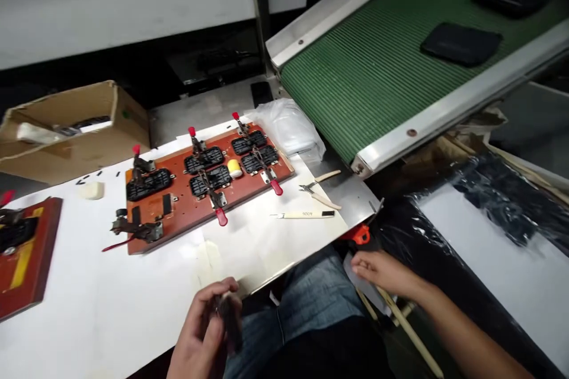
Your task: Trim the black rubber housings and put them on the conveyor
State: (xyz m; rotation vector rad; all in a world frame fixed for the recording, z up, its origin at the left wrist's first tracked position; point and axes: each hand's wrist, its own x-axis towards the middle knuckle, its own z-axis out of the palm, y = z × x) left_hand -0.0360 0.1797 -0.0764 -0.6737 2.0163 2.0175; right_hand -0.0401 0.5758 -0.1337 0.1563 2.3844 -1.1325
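My left hand (pixel 202 331) is at the near edge of the white table (pixel 111 308), fingers curled round a small dark part (pixel 229 317). My right hand (pixel 382 271) reaches down to the right below the table edge, fingers bent, next to an orange piece (pixel 359 235) and a white sheet; whether it holds anything is hidden. A brown jig board (pixel 178 201) with red-handled toggle clamps carries several black parts in its nests, and a small yellow piece (pixel 234 168) sits among them.
Tweezers (pixel 320 186) and a cream-handled brush (pixel 306 214) lie right of the board. A second brown jig (pixel 26 254) is at the left edge. A cardboard box (pixel 75 130), a clear plastic bag (pixel 288 127), and a green conveyor (pixel 377 64) carrying two black items stand beyond.
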